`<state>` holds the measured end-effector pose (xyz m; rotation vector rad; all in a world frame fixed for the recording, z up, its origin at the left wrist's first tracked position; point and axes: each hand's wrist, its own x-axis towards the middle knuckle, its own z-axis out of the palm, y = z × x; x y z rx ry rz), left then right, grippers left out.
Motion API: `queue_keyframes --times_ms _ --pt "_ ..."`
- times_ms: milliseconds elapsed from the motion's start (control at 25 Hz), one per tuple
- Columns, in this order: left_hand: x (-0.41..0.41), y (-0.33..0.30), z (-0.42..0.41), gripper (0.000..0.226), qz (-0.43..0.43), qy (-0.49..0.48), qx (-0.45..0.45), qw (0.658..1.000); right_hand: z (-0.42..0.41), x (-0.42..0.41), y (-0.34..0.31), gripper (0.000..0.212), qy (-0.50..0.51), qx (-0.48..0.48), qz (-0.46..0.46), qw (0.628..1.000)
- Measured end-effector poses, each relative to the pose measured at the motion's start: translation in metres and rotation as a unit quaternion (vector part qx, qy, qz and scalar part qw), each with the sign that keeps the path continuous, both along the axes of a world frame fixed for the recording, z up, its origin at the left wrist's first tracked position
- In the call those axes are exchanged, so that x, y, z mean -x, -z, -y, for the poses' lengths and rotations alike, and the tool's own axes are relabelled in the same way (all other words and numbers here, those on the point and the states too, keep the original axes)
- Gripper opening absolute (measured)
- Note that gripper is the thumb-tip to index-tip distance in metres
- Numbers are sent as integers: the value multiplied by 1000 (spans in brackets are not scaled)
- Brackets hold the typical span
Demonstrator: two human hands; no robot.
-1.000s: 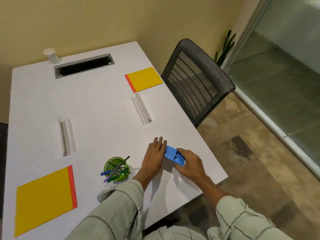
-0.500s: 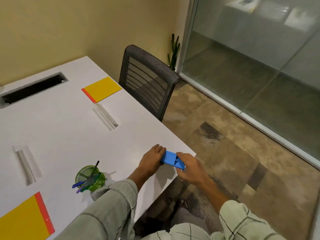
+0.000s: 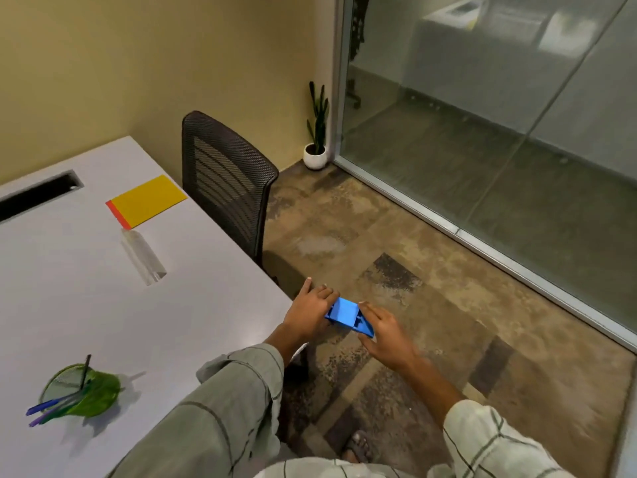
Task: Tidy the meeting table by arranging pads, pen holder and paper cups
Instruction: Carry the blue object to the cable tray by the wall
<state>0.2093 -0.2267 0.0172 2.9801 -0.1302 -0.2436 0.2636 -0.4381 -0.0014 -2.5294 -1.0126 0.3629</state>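
The hands hold a small blue thing [image 3: 349, 316] between them, just past the corner of the desk [image 3: 193, 291]. The left hand [image 3: 312, 312] grips one end and the right hand [image 3: 386, 331] grips the other. I cannot tell what the blue thing is. The green pen holder [image 3: 86, 395] sits on the desk near its front edge. A yellow pad [image 3: 148, 200] lies far back on the desk. I think the step is moving the blue thing. Next it needs a tidy spot on the desk.

No legible text or labels.
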Motion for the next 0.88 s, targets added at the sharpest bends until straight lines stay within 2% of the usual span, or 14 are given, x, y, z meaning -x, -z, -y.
queue_keyframes --times_ms 160,400,640,880 --pt "-57 -8 39 66 2 6 -18 1000 37 -56 -13 65 1 18 12 1000" --pt "-150 -11 43 68 1 -4 -32 999 40 -147 -24 68 -5 47 32 998" --pt "-258 10 7 68 18 -46 -13 999 -11 -264 -14 71 -55 71 88 992" --pt "-372 16 -58 69 18 -119 -23 992 -94 -400 -11 63 -132 82 97 983"
